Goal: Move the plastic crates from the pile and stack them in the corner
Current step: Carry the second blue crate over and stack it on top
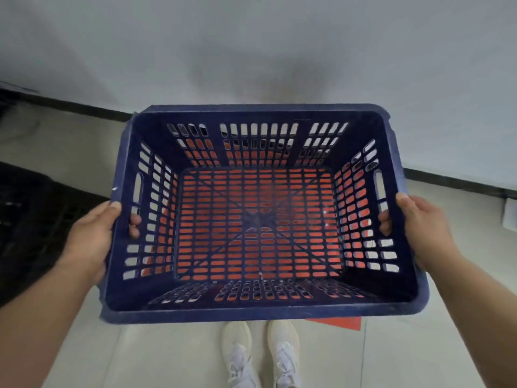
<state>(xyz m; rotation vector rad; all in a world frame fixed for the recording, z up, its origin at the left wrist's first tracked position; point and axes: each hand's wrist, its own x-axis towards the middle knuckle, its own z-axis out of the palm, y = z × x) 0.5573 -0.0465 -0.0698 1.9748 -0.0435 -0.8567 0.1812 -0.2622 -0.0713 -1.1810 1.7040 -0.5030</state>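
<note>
Head view: one blue crate (pixel 260 315), two hands (pixel 92 236) (pixel 425 231).

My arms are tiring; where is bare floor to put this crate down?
Bare floor lies left of the shoes, and more on the right under the wall. The dark crates crowd the left; an orange crate sits under the blue crate.

A plain pale grey-white wall (pixel 251 37) fills the upper view, edged at its foot by a dark baseboard strip (pixel 458 182). Below lies a floor of large glossy cream tiles (pixel 167 354), evenly lit, with a soft shadow on the wall.
</note>
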